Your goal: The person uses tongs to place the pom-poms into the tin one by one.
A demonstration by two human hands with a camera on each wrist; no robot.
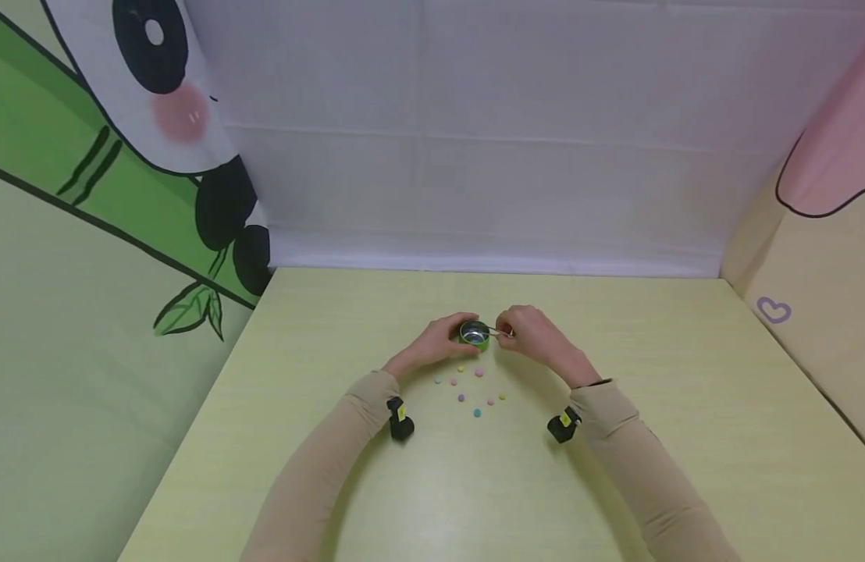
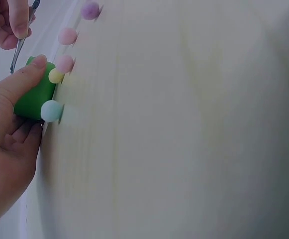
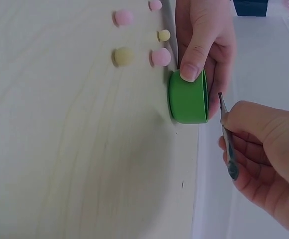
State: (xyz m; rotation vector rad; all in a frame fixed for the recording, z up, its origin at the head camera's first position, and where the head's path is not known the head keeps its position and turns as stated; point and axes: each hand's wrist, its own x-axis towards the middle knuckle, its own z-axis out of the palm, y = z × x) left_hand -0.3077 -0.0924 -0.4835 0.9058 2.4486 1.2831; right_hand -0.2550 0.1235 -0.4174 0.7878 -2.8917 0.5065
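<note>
A small green cup (image 1: pixel 475 335) with a shiny metal inside stands upright on the pale yellow-green table (image 1: pixel 685 437), near the middle of it and toward the far side. The left hand (image 1: pixel 436 341) grasps the cup from its left, thumb curled against the green wall, as the wrist views show, with the other fingers round the back. The right hand (image 1: pixel 527 332) sits just to the right of the cup and pinches a pair of thin metal tweezers (image 3: pixel 227 144), whose tips reach toward the cup's rim; whether they touch the cup or carry anything is hard to make out. On the near side of the cup lies a loose scatter of small coloured balls (image 1: pixel 478 372) in pink, yellow, purple and pale blue-green, the closest ones just beside the cup's base, the others farther toward the person. Both arms wear beige sleeves (image 1: pixel 636 445). Behind the table hangs a white cloth backdrop (image 1: pixel 475 140), with a panda and bamboo picture (image 1: pixel 144 117) on the left.
</note>
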